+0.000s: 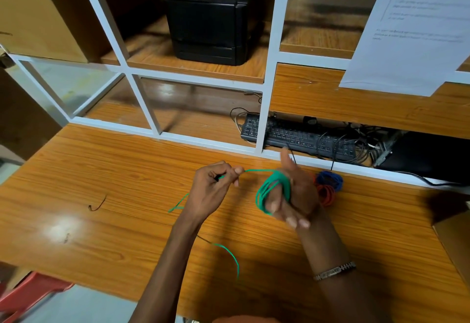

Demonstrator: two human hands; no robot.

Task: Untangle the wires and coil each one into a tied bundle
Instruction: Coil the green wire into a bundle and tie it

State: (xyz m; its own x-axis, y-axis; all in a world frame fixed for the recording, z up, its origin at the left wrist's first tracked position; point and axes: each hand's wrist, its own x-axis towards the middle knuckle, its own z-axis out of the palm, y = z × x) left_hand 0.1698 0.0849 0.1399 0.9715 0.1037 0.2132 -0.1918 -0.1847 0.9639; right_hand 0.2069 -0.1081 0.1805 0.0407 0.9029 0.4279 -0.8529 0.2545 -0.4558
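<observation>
Green wire (pixel 272 190) looped round your right hand (pixel 292 195) – fingers spread, left hand (pixel 213 190) pinching its strand, blue coil (pixel 330 179) and red coil (pixel 326 194) just behind on the desk (pixel 114 170)

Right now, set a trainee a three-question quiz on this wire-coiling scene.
1. True or false: the green wire is looped around the right hand.
2. Which hand pinches the wire's free run? A left hand B right hand
3. Name the colours of the two bundles lying behind the right hand.

Key: 1 true; 2 A; 3 blue bundle and red bundle.
</observation>
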